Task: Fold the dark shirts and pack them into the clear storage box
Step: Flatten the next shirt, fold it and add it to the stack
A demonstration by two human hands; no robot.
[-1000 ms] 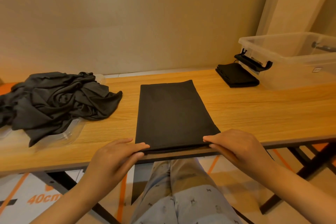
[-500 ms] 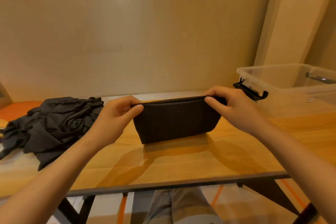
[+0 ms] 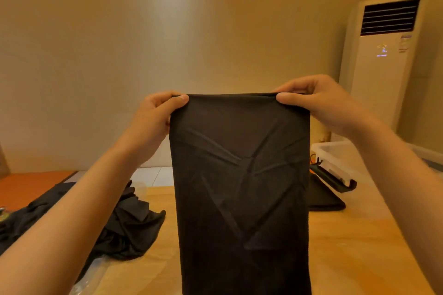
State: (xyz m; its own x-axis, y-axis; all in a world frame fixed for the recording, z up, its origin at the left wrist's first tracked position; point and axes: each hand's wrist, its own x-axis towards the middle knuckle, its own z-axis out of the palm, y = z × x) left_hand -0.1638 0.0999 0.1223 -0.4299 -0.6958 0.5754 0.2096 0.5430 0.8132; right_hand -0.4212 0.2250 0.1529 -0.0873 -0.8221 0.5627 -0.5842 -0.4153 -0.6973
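Note:
A dark shirt (image 3: 242, 189), folded into a long narrow panel, hangs upright in front of me above the wooden table (image 3: 354, 242). My left hand (image 3: 155, 115) pinches its top left corner and my right hand (image 3: 314, 100) pinches its top right corner. A crumpled pile of dark shirts (image 3: 127, 225) lies on the table at the left. One folded dark shirt (image 3: 323, 196) rests at the right, beside the clear storage box (image 3: 335, 158) with its black latch, partly hidden behind my right arm.
A tall white air conditioner (image 3: 383, 55) stands against the wall at the back right. Clear plastic wrapping (image 3: 93, 275) lies under the pile at the table's front left. An orange floor patch shows at the far left.
Both hands have raised the shirt from low over the table to hang full length at chest height. The view has tilted upward.

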